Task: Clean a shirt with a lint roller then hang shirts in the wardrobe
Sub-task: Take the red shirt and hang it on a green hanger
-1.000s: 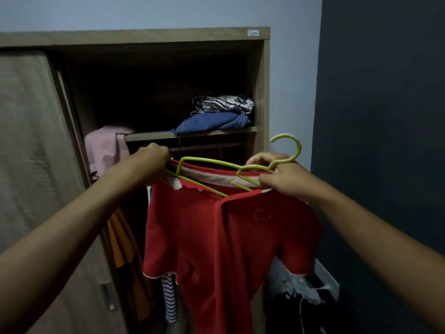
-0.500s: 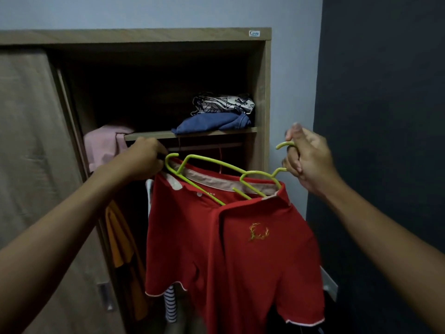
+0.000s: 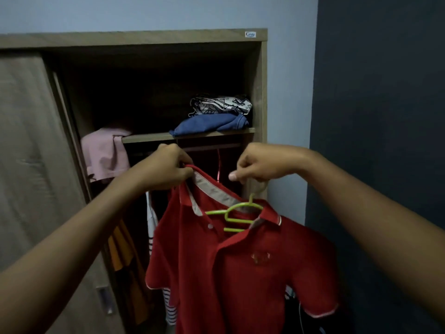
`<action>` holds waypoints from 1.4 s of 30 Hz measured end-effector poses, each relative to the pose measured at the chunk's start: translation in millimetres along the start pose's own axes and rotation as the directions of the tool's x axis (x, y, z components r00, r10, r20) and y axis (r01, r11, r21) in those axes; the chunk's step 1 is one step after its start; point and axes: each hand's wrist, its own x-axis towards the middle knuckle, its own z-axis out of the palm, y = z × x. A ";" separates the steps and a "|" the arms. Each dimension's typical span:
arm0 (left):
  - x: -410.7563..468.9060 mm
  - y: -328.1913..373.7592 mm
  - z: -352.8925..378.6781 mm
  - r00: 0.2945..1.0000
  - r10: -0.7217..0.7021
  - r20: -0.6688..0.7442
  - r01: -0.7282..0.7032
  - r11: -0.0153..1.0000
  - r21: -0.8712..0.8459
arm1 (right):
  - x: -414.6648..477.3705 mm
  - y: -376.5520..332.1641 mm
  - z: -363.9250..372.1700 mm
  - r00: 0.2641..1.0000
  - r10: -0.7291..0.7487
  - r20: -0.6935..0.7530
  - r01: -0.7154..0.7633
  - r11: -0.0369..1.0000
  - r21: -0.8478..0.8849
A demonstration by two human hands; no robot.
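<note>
Below the shelf edge (image 3: pixel 187 136), left hand (image 3: pixel 166 168) pinches collar (image 3: pixel 213 192), right hand (image 3: pixel 261 163) grips hanger (image 3: pixel 240 209)

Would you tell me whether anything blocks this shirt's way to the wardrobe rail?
Nothing visible blocks the red polo shirt: the wooden sliding door sits aside left, and the rail under the shelf shows only one thin red strip hanging.

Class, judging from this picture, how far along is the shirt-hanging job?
Done: the green hanger sits in the neck of the red shirt. In hand: the left hand grips the collar, the right hand holds the hanger's hook. Left: hanging it in the wardrobe.
</note>
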 end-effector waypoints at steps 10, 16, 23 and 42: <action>-20.8 21.5 7.4 0.995 0.100 -0.021 -0.100 0.995 0.016 | 34.3 -10.5 0.5 0.982 0.020 -0.187 -0.010 0.998 0.054; -36.0 20.4 5.0 0.968 0.077 0.240 -0.100 0.991 0.087 | 30.5 -12.2 -10.5 0.963 -0.034 -0.267 0.050 0.997 0.052; -43.2 14.7 -2.1 0.944 -0.005 0.330 -0.035 0.993 0.116 | 28.3 -13.1 -15.6 0.929 -0.077 -0.362 0.084 0.996 0.004; -12.7 -52.1 85.8 1.000 -0.005 -0.019 -0.004 0.913 -0.408 | -28.6 62.3 20.6 0.990 0.048 0.136 -0.093 0.932 0.351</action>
